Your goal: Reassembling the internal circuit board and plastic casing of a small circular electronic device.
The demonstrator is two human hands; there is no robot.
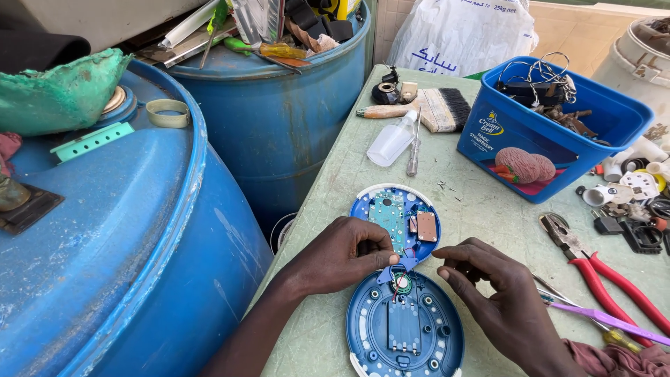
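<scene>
On the near edge of the table: the round blue plastic back shell (405, 328) lies open side up just in front of you, with a dark battery slot in its middle and a small round speaker (401, 283) at its far rim.
Your left hand: your left hand (342, 255) has its fingers curled in, thumb and fingertips pinched at the seam where the two halves meet; what it grips there is too small to tell, perhaps a wire or a tab.
Your right hand: your right hand (492, 297) hovers half closed just right of the shell, fingers bent and holding nothing that shows.
Just beyond your hands: the round blue front half with the green circuit board (396, 218) lies face down, touching the back shell, thin wires bridging the two.
Step in hand: by the look of it, you have the device split open and are working at the link between its halves.
Next move: it calls for a light, steady pinch; the wires look short, so keep the halves close together.
To the right: red-handled pliers (593, 269) and a purple-handled tool (614, 321) lie near your right hand on the pale green table (474, 209).
Farther off: a small clear plastic bottle (391, 143), a thin screwdriver (414, 150) and a wide paintbrush (426, 108) lie left of a blue plastic tub of metal parts (516, 132).
Far left: large blue plastic drums (230, 132) stand beside the table.
</scene>
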